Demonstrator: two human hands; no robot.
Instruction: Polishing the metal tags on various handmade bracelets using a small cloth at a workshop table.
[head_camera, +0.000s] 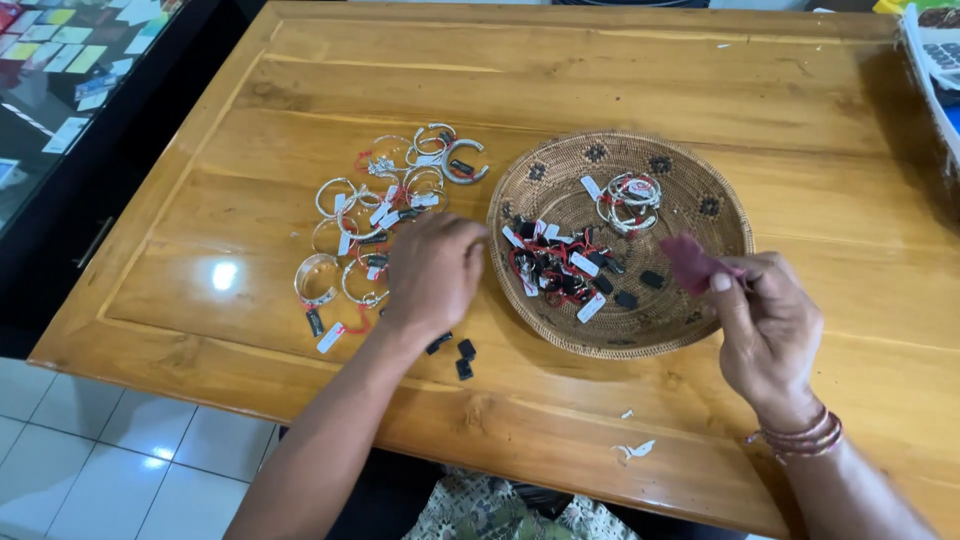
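Observation:
My left hand (432, 272) rests palm down on the wooden table (620, 80), fingers curled at the edge of a spread of several silver bangles with small tags (385, 205); whether it grips one is hidden. My right hand (765, 325) pinches a small dark red cloth (692, 262) over the right rim of a round woven basket (700, 190). Inside the basket lie a heap of tagged pieces with red strings and black tabs (558, 268) and a few silver bangles (628, 198).
Three small black tabs (458, 353) lie near the table's front edge under my left wrist. White paper scraps (635, 450) sit at the front. A glass display case (60, 60) stands to the left, and a white tiled floor (90, 450) below.

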